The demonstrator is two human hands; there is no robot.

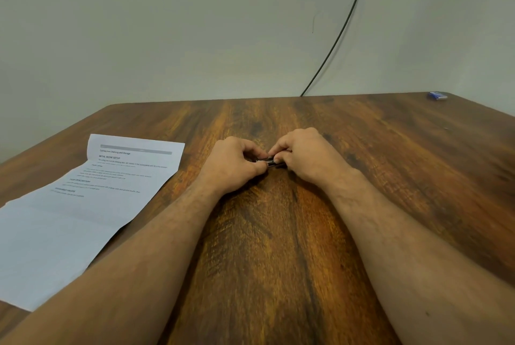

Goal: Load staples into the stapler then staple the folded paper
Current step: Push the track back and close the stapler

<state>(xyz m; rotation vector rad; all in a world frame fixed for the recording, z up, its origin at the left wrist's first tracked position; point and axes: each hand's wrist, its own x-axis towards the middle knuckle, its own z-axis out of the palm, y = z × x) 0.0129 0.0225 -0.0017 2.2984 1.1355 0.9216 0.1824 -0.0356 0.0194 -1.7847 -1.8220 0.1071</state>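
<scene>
Here, both hands meet at the middle of the wooden table [362,166], each with fingers curled tight around one small dark stapler [268,162]; the left hand [232,165] pinches its near end between thumb and forefinger, the other fingers folded under the palm; the right hand [305,155] grips the far end from the 3 o'clock side, thumb and fingertips closed over it, so that only a short dark and silvery stretch shows between the two hands; whether the stapler is opened or closed cannot be told, and no staples can be made out. The hands all but touch at the fingertips; both forearms lie stretched along the tabletop. One sheet of printed paper [92,205] lies flat at 9 o'clock from the hands, well apart from them, creased by fold lines across it, its near corner beside the left forearm. One small blue box [438,95] sits at the table's far corner, at about 2 o'clock. One black cable [341,32] runs down the wall behind the table's far edge.
</scene>
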